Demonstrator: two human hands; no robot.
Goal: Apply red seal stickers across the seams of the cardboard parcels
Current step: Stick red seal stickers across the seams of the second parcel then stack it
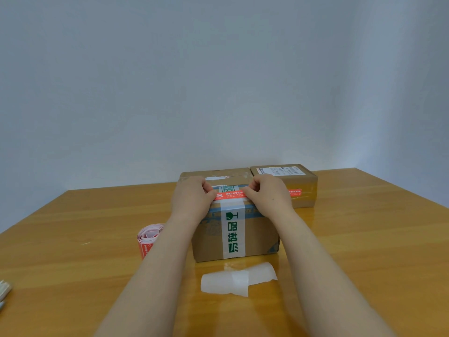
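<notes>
The wooden desk (73, 239) is glossy and honey-coloured. Toward its near edge, about midway across, lies a curled strip of whitish, translucent paper (238, 279). At the left edge a pale object (3, 290) pokes in, too cut off to identify. Beyond the far edge stands a plain grey-blue wall (218, 81).

The ends of the sticker (230, 195) on the box (233, 237) are hidden under the left hand (192, 198) and right hand (267, 193), and its small print is too fine to read. Left of the box, the left forearm (155, 276) covers part of the roll (148, 237). Far left of the box, the frame edge cuts off a pale object (4, 289). Behind the box to its right, the label (279, 171) on the parcel (301, 188) is illegible.
</notes>
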